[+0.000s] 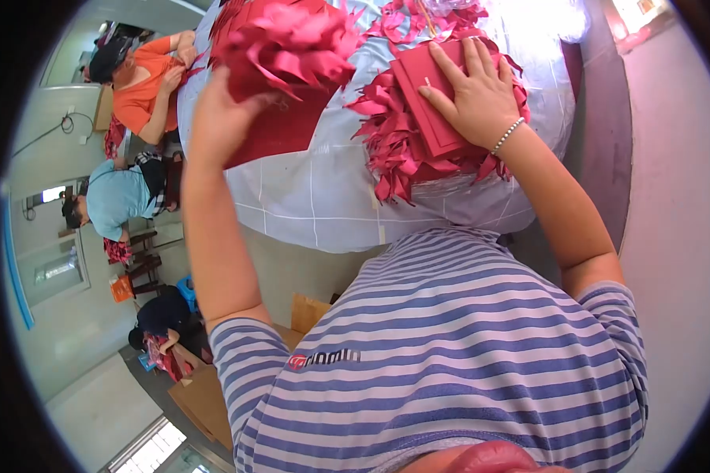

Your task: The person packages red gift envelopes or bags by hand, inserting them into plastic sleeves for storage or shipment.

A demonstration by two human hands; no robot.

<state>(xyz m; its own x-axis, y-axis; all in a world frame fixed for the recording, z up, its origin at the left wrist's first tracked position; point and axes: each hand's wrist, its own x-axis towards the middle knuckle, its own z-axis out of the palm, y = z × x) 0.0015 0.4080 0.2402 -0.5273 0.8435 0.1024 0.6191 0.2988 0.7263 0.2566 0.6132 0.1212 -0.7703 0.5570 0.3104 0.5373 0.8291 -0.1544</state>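
My left hand grips the left edge of a bundle of flat red card, topped by a thick bunch of loose red ribbon ends. Its thumb lies across the front, while the other fingers are partly hidden along the edge. My right hand, with a beaded bracelet at the wrist, rests flat with fingers spread on a neat stack of red card pieces. Red ribbon ends stick out around that stack, and a short pale string shows near the thumb.
Both bundles lie on a table with a pale checked cloth. More red ribbons and clear plastic lie at the far side. At left, a person in orange, one in light blue and one in dark clothes sit. A wall stands at right.
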